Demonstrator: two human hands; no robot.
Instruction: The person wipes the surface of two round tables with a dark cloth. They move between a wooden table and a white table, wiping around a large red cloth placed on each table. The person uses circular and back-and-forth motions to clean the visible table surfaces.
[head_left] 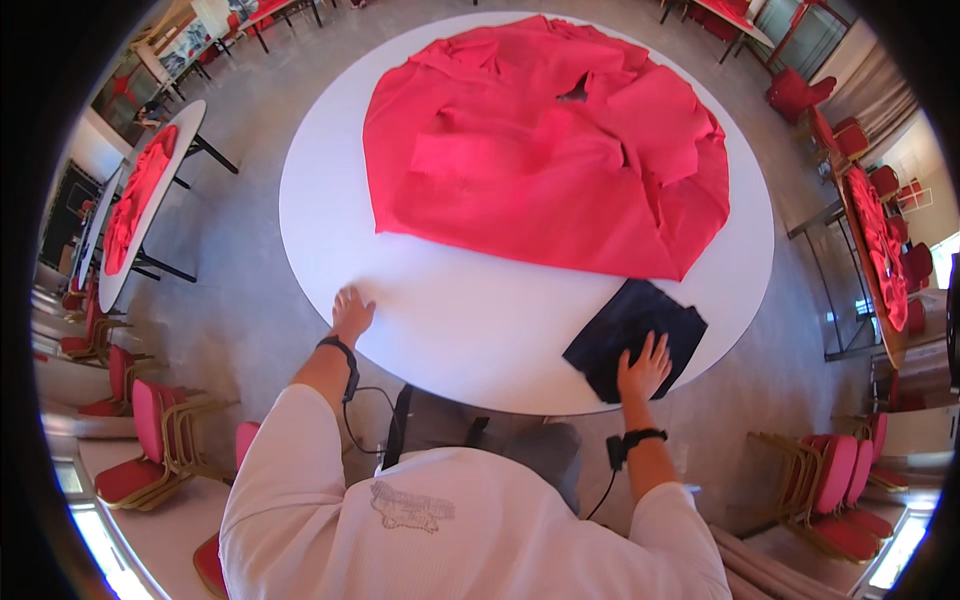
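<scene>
Left table: pale, round-edged top [172, 185] on dark legs, a rumpled red cloth along it.
Left chairs: red seats, gold frames, stacked [150, 435].
Floor: smooth, mottled grey [240, 265].
Left hand [353, 314]: released, fingers apart, resting at the table's near-left rim; black band on the wrist.
Shirt: white, fine-textured, with a grey line print [412, 507] on the front, its detail too small to tell.
Table: round, smooth, white [450, 330].
Red cloth [540, 160]: matte, creased and ridged, spread over the table's far side, corner pointing near the black cloth.
Black cloth [608, 335]: many-sided flat shape, on the near-right rim.
Right hand [645, 370]: open, laid on the black cloth; black band on the wrist.
Right chairs: red, stacked [835, 490].
Right table: brown edge [895, 348], crumpled red fabric on top.
</scene>
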